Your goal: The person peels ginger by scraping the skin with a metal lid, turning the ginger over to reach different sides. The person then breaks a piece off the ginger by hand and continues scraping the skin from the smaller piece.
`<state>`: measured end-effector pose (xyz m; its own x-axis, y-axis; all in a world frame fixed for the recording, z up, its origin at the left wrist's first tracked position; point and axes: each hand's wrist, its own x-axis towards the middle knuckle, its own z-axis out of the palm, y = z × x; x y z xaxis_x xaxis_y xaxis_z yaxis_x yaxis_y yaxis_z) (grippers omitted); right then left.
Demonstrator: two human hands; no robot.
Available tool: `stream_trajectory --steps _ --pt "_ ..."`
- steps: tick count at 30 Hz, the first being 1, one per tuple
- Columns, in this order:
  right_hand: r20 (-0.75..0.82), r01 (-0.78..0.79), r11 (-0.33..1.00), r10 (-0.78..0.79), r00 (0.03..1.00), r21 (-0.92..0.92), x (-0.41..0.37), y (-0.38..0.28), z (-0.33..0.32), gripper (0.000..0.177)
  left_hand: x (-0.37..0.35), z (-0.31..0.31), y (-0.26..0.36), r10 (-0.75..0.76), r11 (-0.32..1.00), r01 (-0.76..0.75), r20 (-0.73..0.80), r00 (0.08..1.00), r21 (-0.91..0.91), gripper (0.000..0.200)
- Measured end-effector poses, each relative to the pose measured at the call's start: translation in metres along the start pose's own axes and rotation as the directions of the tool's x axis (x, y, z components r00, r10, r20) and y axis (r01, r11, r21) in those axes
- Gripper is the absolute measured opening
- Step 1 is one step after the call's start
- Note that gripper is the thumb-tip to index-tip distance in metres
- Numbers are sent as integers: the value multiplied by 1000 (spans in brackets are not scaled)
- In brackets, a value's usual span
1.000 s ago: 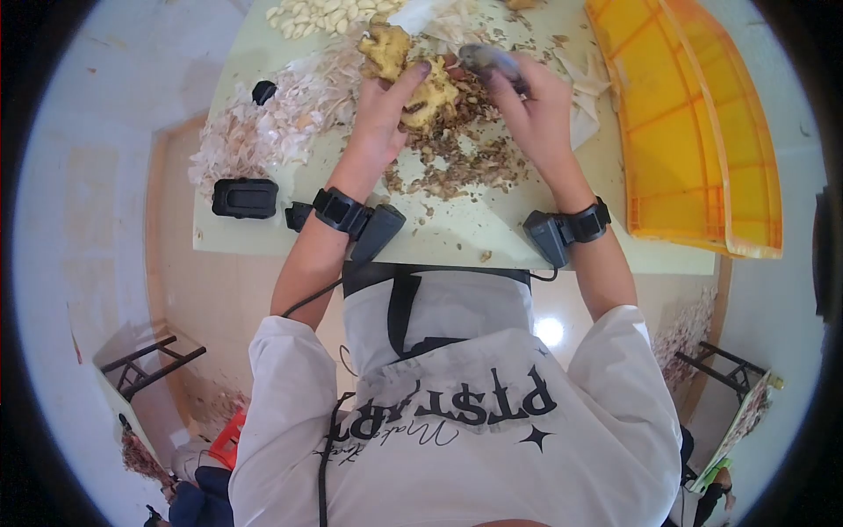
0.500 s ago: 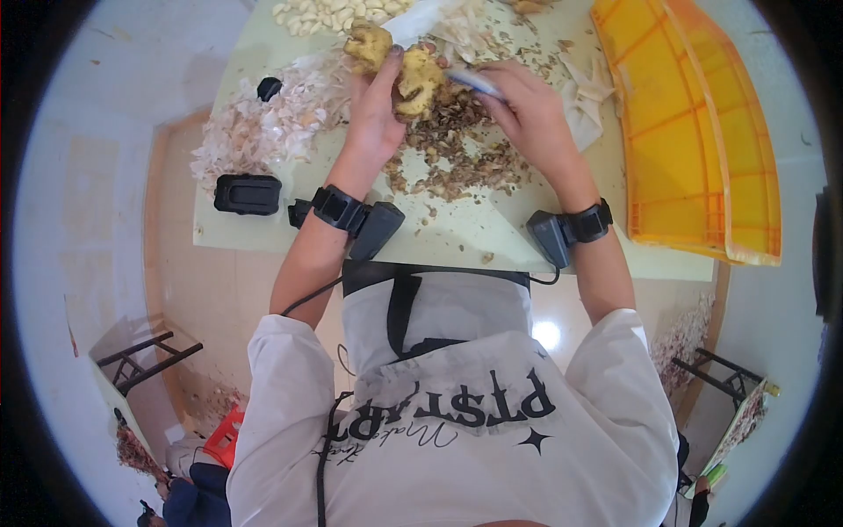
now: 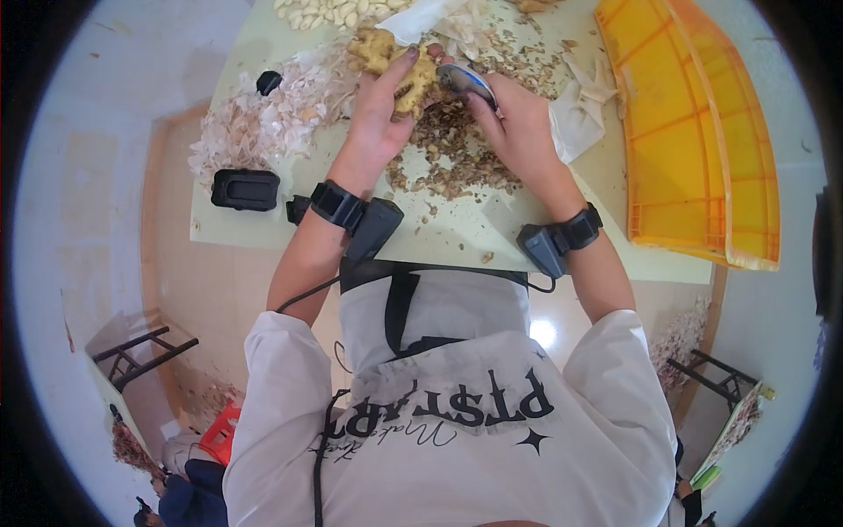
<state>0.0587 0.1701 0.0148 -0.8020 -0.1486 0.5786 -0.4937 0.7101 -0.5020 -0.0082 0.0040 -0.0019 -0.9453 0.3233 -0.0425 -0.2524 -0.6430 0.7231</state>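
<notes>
Pale walls (image 3: 88, 202) flank a light green table (image 3: 457, 230), whose near edge runs parallel to the wearer's waist. Components are listed from left to right.

1. Black tray (image 3: 245, 191): set at the near-left corner, apparently to leave the middle of the near edge free for the forearms.
2. Papery flakes (image 3: 259, 127): heaped along the left edge, apart from the darker material at centre. A round black object (image 3: 269, 83) lies on the heap's far side.
3. Pale cloves (image 3: 329, 12): grouped toward the far-left corner, beyond the flakes; the separation likely prevents mixing.
4. Left hand (image 3: 383, 114): clamped on a ginger root (image 3: 419, 83), thumb across the top. The root is held above the table, left of centre toward the far edge. This grip leaves the root's right side exposed to the tool.
5. Brown scraps (image 3: 457, 149): spread over the table's centre, below and right of the root, a position suited to catching falling pieces.
6. Hand tool (image 3: 470, 81): angled with its tip at the root's right side. Tool type and actual contact cannot be confirmed at this scale.
7. Right hand (image 3: 518, 114): closed around the tool, apart from the left hand.
8. White sheet (image 3: 578, 119): crumpled between the right hand and the crate.
9. Yellow crate (image 3: 676, 132): along the right edge, presumably to stay within reach without obstructing the right arm.
</notes>
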Motion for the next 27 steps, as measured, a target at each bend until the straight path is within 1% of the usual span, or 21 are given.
stream_trajectory --steps 2,3,5,6,8,9,11,12,14,15,17,18,20,21,23,24,26,27 --pt "4 -32 998 32 999 47 0 0 2 16 -2 3 3 -4 999 7 61 998 -46 28" --pt "6 -31 998 31 1000 48 0 0 2 16 -3 3 4 -2 999 5 60 998 -47 28" --pt "-2 -16 999 16 1000 41 0 0 0 15 -5 3 5 20 999 -15 112 993 -43 27" --pt "-2 -16 999 16 1000 41 0 0 -1 15 -7 5 6 20 999 -15 112 994 -43 27" --pt "30 -115 985 112 993 125 0 0 -3 16 -11 8 8 14 1000 -14 15 1000 10 26" --pt "29 -115 985 112 993 125 0 0 -3 16 -8 5 7 14 1000 -14 15 1000 11 26" --pt "-23 -119 981 124 992 155 0 0 -2 16 0 -2 2 -2 1000 2 78 997 10 27" --pt "-24 -116 981 121 992 155 0 -1 -2 16 -4 2 4 1 1000 -2 79 997 10 27" --pt "-39 -87 994 89 995 61 0 -5 -2 19 -14 14 8 89 995 -90 12 996 48 27" --pt "-39 -85 994 88 995 63 0 -6 0 19 -11 11 8 91 995 -92 11 996 49 27" --pt "-89 -89 996 90 992 17 -2 -6 2 23 -1 1 5 -46 975 58 62 997 -215 29" --pt "-89 -89 996 91 992 17 -3 -7 3 23 1 0 4 -46 975 59 62 997 -215 29" --pt "-141 -138 987 148 979 80 -5 -9 6 25 3 -3 3 -35 978 50 78 996 -204 39" --pt "-140 -137 987 148 979 81 -4 -10 8 25 3 -4 2 -34 978 49 77 996 -205 39" --pt "-185 -136 984 156 970 116 -4 -13 11 26 3 -5 2 3 958 35 132 991 -283 38" --pt "-184 -136 984 156 970 117 -4 -16 11 26 2 -4 2 3 958 35 131 991 -284 38" --pt "-162 -159 986 165 973 50 -2 -21 10 25 0 1 3 1 978 7 40 999 -209 37" --pt "-161 -159 986 165 973 50 -3 -21 11 25 -2 1 2 2 978 7 39 999 -210 37"
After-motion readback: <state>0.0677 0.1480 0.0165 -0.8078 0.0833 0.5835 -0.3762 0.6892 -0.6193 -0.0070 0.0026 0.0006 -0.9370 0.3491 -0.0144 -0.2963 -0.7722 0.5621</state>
